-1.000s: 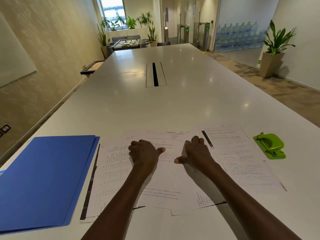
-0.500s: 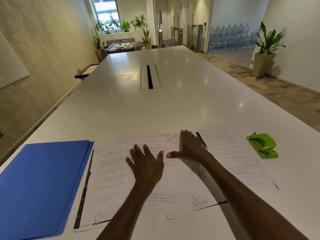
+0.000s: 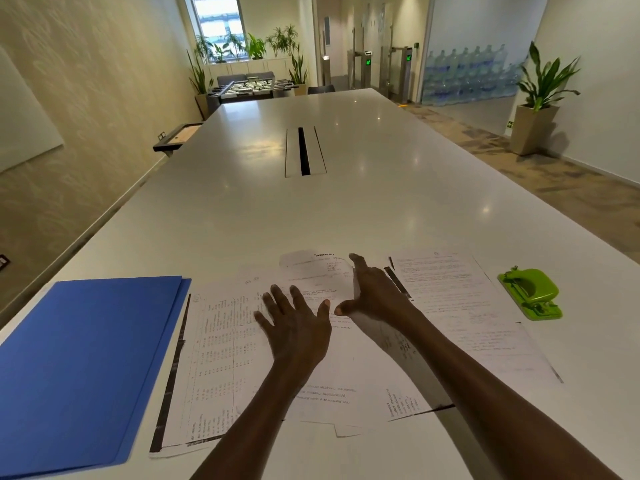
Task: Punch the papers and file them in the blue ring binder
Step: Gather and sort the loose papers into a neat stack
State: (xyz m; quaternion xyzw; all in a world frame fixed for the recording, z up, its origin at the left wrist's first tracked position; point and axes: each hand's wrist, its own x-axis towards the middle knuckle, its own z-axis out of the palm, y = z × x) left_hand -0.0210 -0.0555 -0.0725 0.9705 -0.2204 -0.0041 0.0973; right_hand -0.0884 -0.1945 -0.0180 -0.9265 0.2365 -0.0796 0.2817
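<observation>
Nearest the camera, two bare forearms reach forward over a loose spread of printed papers lying on a long white table. The sheets overlap one another at slightly different angles; the leftmost one carries columns of figures and a dark strip along its left edge, and a sheet on the right is covered with lines of text.

The left hand lies flat over the middle of the papers, palm down, fingers straight and spread, gripping nothing. Just beside it, the right hand stands on its edge with straight fingers pointing away and the thumb stretched toward the left thumb; the two thumbs are near each other but apart. A sheet edge curls up against the right palm, yet I cannot tell whether the hand grips it.

The closed blue binder lies flat on the table to the left, its right edge just beside the papers. A green hole punch sits to the right of the sheets, apart from them.

Farther along the table is a cable slot. Beyond its far end stand a foosball table, potted plants and stacked water bottles.
</observation>
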